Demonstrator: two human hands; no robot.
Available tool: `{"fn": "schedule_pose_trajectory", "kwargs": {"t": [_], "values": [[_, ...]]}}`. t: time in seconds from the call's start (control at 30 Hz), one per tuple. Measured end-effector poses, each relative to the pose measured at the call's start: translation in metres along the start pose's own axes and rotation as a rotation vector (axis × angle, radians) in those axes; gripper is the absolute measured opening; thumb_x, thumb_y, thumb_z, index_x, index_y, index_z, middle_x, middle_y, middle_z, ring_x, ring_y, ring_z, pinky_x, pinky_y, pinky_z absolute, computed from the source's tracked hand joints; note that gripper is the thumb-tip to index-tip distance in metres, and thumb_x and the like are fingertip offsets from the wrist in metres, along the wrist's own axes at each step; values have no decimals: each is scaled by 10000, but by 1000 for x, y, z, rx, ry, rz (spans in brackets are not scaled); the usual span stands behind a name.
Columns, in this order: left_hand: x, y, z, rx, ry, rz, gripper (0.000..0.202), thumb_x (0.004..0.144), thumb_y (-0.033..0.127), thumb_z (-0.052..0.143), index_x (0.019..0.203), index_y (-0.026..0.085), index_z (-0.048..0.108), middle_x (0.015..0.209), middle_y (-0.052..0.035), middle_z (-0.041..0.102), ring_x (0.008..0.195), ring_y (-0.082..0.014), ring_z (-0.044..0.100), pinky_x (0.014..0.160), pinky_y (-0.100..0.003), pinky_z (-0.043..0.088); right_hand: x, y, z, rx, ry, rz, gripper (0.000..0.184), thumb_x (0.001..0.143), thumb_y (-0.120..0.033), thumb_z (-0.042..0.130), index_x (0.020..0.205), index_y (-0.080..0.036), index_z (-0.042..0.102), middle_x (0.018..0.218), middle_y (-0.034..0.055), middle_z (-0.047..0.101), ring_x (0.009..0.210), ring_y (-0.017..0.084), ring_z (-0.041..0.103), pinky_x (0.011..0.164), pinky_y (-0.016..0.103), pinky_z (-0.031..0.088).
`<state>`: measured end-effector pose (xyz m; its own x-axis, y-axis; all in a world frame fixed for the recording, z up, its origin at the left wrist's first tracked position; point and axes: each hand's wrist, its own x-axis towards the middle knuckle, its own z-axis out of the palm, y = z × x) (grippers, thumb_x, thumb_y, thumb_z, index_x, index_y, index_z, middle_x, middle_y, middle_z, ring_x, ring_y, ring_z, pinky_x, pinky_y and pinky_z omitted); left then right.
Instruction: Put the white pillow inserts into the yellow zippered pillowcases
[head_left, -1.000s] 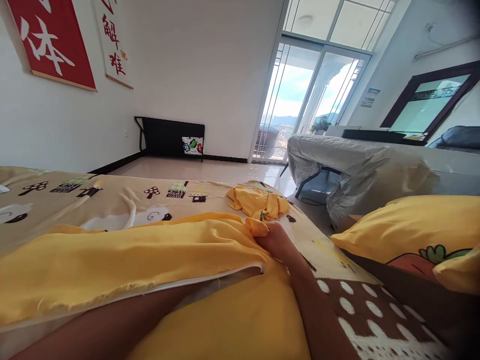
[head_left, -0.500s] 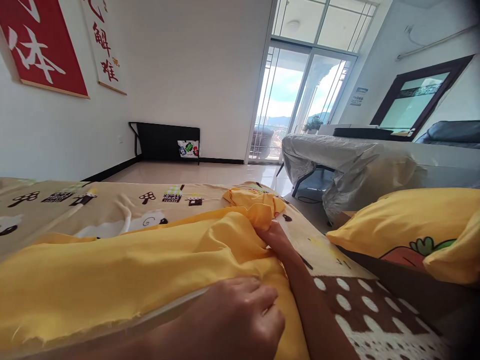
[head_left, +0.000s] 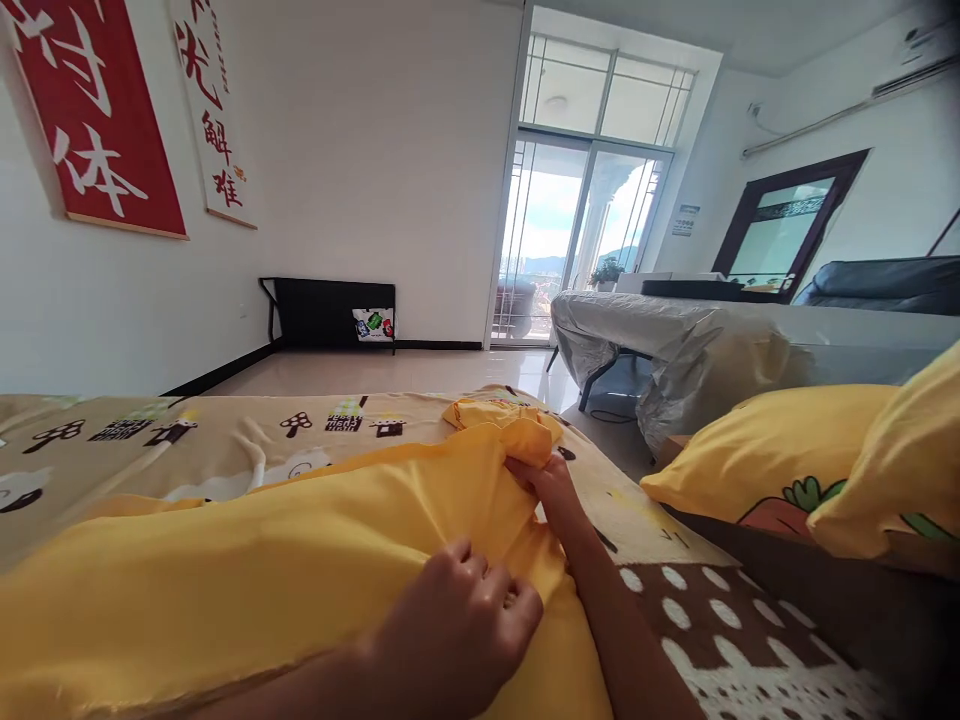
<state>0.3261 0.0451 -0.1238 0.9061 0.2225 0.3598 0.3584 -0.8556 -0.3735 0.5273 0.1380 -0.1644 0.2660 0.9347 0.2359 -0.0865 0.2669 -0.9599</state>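
Read 体 in white on the red scroll (head_left: 101,115) at ten o'clock; could not settle the character above it. Read 光, 解 and 难 in red, top to bottom, on the white scroll (head_left: 215,115) just clockwise of that, but not the small side column. Found the lines on the wall notice (head_left: 684,221) at two o'clock too small to read.

Gripped a bunched edge of the yellow cloth (head_left: 285,560) with the right hand (head_left: 553,485), at the centre of the frame. Curled the left hand (head_left: 476,615) tightly on the same cloth, lower centre. Had a crumpled yellow bundle (head_left: 480,410) just beyond, on the patterned blanket (head_left: 240,418). Saw a yellow pillow (head_left: 757,440) with a carrot print at right, a plastic sheet (head_left: 630,315) behind it, and a red scroll (head_left: 112,130) at upper left.
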Motion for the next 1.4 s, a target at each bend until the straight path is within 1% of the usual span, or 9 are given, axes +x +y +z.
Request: {"fn": "schedule_pose_trajectory", "kwargs": {"t": [0.33, 0.47, 0.57, 0.63, 0.7, 0.77, 0.87, 1.0, 1.4], "values": [[-14, 26, -45, 154, 257, 120, 129, 835, 166, 478, 707, 168, 493, 534, 3, 539, 421, -141, 499, 457, -306, 303, -26, -78, -12, 29, -238, -79, 368, 572, -351, 809, 889, -186, 720, 865, 42, 725, 813, 223, 661, 757, 330, 518], [-20, 31, -68, 72, -25, 179, 255, 867, 282, 527, 632, 182, 534, 478, 2, 562, 401, -152, 530, 451, -283, 322, -46, -103, 0, -18, -80, -111, 354, 504, -392, 833, 739, -155, 713, 736, 54, 715, 690, 223, 653, 646, 321, 510], [-21, 7, -107, -384, -206, 189, 93, 863, 240, 551, 802, 232, 621, 707, 38, 675, 592, -102, 623, 545, -211, 419, -57, -116, 9, 52, 14, -124, 353, 466, -392, 843, 680, -155, 692, 692, 55, 708, 631, 218, 645, 599, 318, 505], [-19, -22, -128, -515, -22, -117, 197, 926, 291, 425, 986, 237, 605, 933, 8, 687, 827, -119, 639, 737, -225, 465, -63, -124, 14, 137, 61, -118, 345, 469, -395, 840, 670, -165, 679, 684, 49, 706, 610, 211, 642, 584, 316, 508], [-17, -54, -134, -338, 185, -417, 335, 926, 345, 373, 1171, 186, 537, 1157, -83, 624, 1081, -228, 559, 925, -366, 409, -69, -133, 17, 194, 95, -115, 344, 472, -395, 839, 673, -171, 672, 680, 42, 704, 599, 205, 638, 573, 314, 509], [-19, -80, -126, -316, 146, -572, 447, 889, 432, 420, 1226, 152, 505, 1229, -131, 575, 1135, -298, 507, 940, -422, 375, -74, -144, 18, 213, 103, -123, 351, 473, -389, 842, 688, -169, 674, 693, 39, 706, 604, 202, 637, 571, 311, 509], [-28, -99, -104, -664, -33, -626, 448, 873, 564, 375, 974, 189, 600, 934, -53, 645, 839, -219, 577, 718, -302, 417, -78, -158, 15, 186, 56, -137, 351, 491, -384, 843, 712, -163, 683, 710, 37, 711, 618, 194, 637, 573, 298, 506], [-40, -100, -92, -885, 103, -676, 469, 854, 608, 383, 689, 184, 493, 644, 29, 483, 602, -126, 437, 540, -231, 315, -76, -170, 1, 78, -64, -157, 337, 541, -377, 828, 772, -166, 703, 776, 43, 727, 685, 197, 659, 627, 292, 514], [-67, -97, -122, -1664, 178, -1040, 417, 633, 500, 745, 877, 190, 609, 809, -32, 662, 678, -173, 613, 578, -252, 484, -76, -170, -14, 9, -291, -54, 300, 638, -376, 787, 830, -158, 709, 811, 51, 731, 655, 161, 661, 580, 243, 516]]}}
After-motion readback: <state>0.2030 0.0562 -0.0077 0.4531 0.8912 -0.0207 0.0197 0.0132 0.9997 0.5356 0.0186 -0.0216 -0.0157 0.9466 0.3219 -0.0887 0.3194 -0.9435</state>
